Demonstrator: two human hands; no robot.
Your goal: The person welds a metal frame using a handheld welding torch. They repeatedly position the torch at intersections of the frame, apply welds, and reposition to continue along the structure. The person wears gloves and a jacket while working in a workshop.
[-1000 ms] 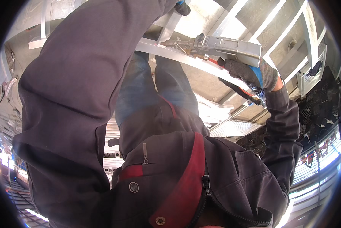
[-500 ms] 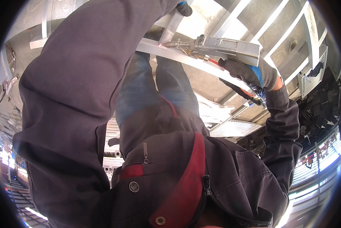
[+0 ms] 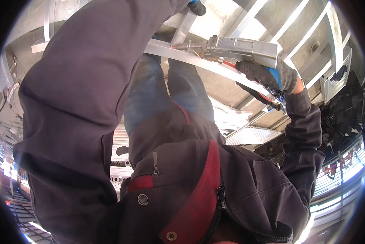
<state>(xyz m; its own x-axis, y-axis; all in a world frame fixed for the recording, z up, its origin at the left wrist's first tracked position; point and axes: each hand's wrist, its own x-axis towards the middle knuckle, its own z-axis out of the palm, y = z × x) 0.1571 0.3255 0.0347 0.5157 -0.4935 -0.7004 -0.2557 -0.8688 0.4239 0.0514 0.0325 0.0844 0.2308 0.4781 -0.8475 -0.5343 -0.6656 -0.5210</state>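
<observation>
My right hand (image 3: 272, 75), in a grey and blue work glove, is wrapped round the handle of a silver handheld laser welding gun (image 3: 243, 49). The gun lies nearly level, its narrow nozzle pointing left. A small red glow shows at the nozzle tip, where a crosswise metal bar (image 3: 182, 56) meets a slanting one (image 3: 184, 27). Whether the tip touches the metal I cannot tell. Of my left hand (image 3: 196, 7), only a gloved part shows at the top edge, close to the slanting bar; its grip is out of sight. My left sleeve hides much of the left side.
More pale metal bars (image 3: 312, 30) form a frame at the upper right. A red hose (image 3: 228, 64) runs under the gun. Below my right hand hangs a dark cable (image 3: 257, 96). Dark perforated material (image 3: 337, 116) lies at the far right. My legs (image 3: 186, 85) stand close behind the crosswise bar.
The rear of the gun and my right hand have shifted very slightly up. The nozzle tip stays at about the same spot, and my left hand has hardly moved.
</observation>
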